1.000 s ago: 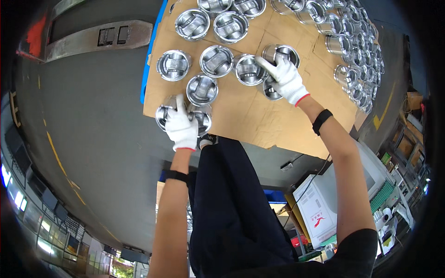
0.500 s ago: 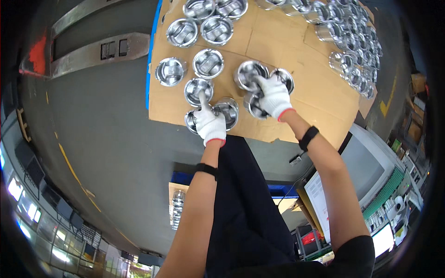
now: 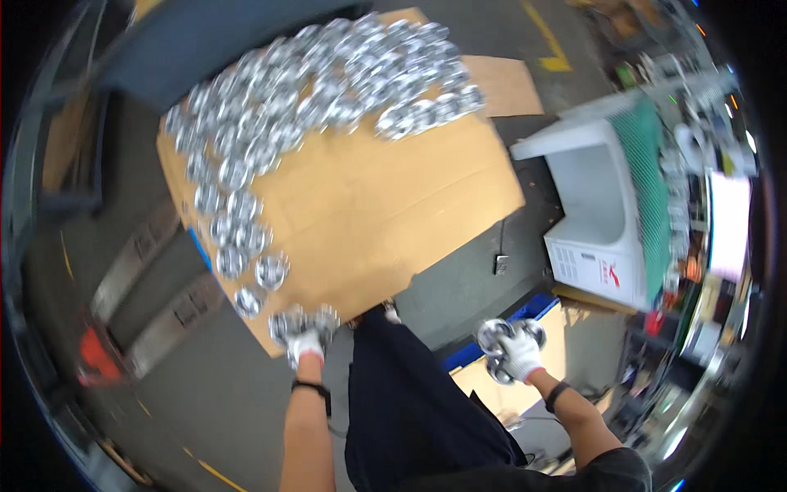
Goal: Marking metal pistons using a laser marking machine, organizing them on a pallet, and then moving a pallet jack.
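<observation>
My right hand (image 3: 520, 357), in a white knitted glove, grips a cluster of three shiny metal pistons (image 3: 493, 335). It holds them off the cardboard-covered surface, above a blue-edged container lined with cardboard at lower right. My left hand (image 3: 305, 348), also gloved, is closed round another small cluster of pistons (image 3: 286, 325) at the near left corner of the brown cardboard (image 3: 369, 221). Motion blur hides whether these still touch the cardboard. Just beyond the left hand stand a few single pistons (image 3: 271, 270).
Many more pistons (image 3: 352, 70) crowd the far and left sides of the cardboard. The container with a blue edge (image 3: 537, 307) sits low on the right. A large white machine housing (image 3: 598, 197) with green mesh stands beyond it. Pallet-truck forks (image 3: 176, 320) lie at left.
The view has swung to the right. My right hand has lifted its three pistons off the cardboard and carried them right, over the container. My left hand remains with its pistons near the corner.
</observation>
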A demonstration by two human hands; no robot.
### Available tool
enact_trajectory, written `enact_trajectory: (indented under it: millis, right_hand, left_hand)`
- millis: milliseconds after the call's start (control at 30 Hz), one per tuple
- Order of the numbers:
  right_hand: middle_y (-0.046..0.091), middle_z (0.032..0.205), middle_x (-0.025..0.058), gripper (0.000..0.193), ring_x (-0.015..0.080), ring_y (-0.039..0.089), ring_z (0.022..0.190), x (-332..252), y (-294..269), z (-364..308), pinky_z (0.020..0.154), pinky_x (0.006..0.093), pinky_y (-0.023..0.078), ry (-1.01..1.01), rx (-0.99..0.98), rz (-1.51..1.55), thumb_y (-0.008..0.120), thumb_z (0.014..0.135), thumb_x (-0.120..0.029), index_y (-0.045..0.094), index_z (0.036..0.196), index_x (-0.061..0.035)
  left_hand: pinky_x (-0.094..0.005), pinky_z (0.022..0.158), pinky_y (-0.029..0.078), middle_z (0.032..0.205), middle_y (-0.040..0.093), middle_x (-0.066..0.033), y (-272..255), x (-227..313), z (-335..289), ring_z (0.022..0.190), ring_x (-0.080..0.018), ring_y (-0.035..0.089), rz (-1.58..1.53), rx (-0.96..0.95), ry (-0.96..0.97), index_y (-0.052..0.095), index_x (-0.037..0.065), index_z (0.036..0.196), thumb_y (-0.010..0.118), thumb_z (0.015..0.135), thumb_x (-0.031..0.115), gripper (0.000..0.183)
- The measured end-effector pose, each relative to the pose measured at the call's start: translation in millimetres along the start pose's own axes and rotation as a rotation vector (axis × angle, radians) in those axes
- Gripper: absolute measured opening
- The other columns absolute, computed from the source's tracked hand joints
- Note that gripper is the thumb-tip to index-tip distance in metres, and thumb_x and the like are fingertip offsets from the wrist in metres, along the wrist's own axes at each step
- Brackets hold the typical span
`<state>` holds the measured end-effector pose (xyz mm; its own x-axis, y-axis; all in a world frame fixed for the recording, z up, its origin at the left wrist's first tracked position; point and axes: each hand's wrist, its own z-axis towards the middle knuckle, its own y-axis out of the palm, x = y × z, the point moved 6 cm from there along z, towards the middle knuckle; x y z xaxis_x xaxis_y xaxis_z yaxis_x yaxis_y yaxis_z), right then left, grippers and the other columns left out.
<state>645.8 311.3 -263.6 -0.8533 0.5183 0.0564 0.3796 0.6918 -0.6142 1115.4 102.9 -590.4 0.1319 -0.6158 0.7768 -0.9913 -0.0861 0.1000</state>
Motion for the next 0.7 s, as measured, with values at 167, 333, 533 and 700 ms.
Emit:
enact_trajectory:
  millis: [167, 333, 533, 700]
  right_hand:
    - [0.061, 0.119, 0.0221, 0.037, 0.0367, 0.063, 0.108, 157, 67, -192, 0.092, 0.0467, 0.051, 0.381, 0.003, 0.141, 0.067, 0.077, -0.029, 0.066, 0.111, -0.0128]
    - [0.063, 0.119, 0.0228, 0.049, 0.0367, 0.063, 0.112, 223, 143, -290, 0.091, 0.0440, 0.052, 0.722, -0.213, 0.448, 0.073, 0.072, -0.033, 0.063, 0.117, -0.0152]
    - [0.062, 0.131, 0.0181, 0.068, 0.0380, 0.062, 0.118, 260, 253, -315, 0.098, 0.0414, 0.052, 0.731, -0.056, 0.740, 0.074, 0.076, -0.033, 0.055, 0.138, -0.0157]
    - [0.060, 0.130, 0.0228, 0.064, 0.0395, 0.062, 0.114, 317, 239, -293, 0.099, 0.0420, 0.050, 0.917, -0.055, 1.042, 0.070, 0.076, -0.035, 0.054, 0.135, -0.0171]
  left_hand:
    - [-0.0499, 0.099, 0.046, 0.127, 0.052, -0.0017, 75, 88, -134, 0.116, -0.0235, 0.048, -0.453, -0.282, -0.643, 0.054, 0.022, 0.127, 0.070, 0.090, 0.037, 0.043]
    - [-0.0326, 0.105, 0.042, 0.138, 0.054, -0.0133, 12, 183, -221, 0.125, -0.0269, 0.053, 1.473, 0.047, 0.154, 0.054, 0.010, 0.134, 0.064, 0.088, 0.033, 0.052]
    - [-0.0343, 0.107, 0.041, 0.140, 0.053, -0.0163, 141, 230, -268, 0.128, -0.0301, 0.051, 1.716, -0.155, 0.267, 0.056, 0.008, 0.133, 0.066, 0.085, 0.034, 0.055]
    - [-0.0357, 0.109, 0.040, 0.141, 0.052, -0.0187, 333, 270, -313, 0.131, -0.0327, 0.049, 1.737, -0.372, 0.397, 0.057, 0.007, 0.132, 0.068, 0.083, 0.036, 0.058]
